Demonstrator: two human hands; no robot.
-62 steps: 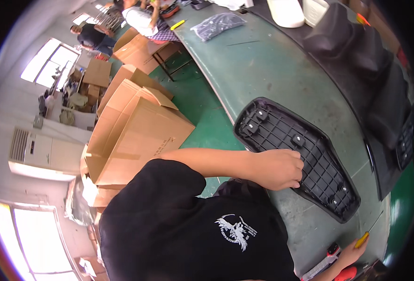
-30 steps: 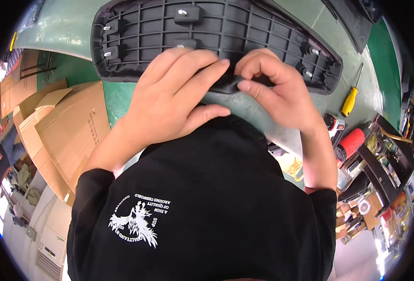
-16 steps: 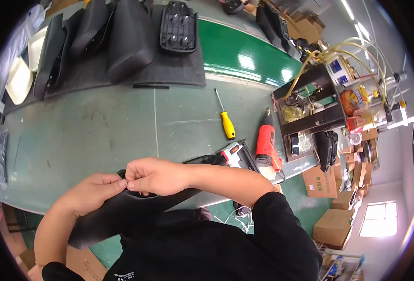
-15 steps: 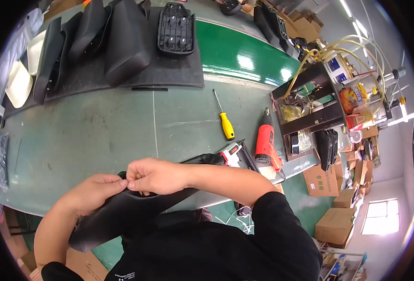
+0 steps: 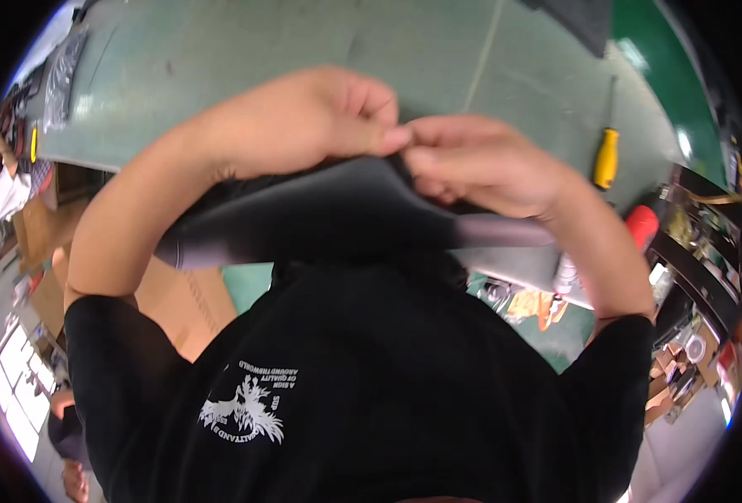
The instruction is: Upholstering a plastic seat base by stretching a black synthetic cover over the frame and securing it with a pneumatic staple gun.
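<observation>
A long black padded seat (image 5: 320,214) with a smooth leather-like cover lies across in front of my body, its upper edge pulled into a peak between my hands. My left hand (image 5: 320,117) pinches that edge with thumb and fingers. Right beside it, fingertips nearly meeting, my right hand (image 5: 484,163) is closed on the same edge with curled fingers. The pinched bit of cover is mostly hidden by the fingers and slightly blurred.
To the right on the green table (image 5: 262,50) lie a yellow-handled screwdriver (image 5: 606,159) and a red heat gun (image 5: 642,226), near a dark shelf rack (image 5: 698,277). A plastic-wrapped item (image 5: 65,80) is far left. Cardboard (image 5: 188,306) lies below; another person's white sleeve (image 5: 6,197) shows at left.
My view has tilted down and swung, so table tools now appear farther right. Both hands appear larger and higher in view, still pinching the seat cover's edge.
</observation>
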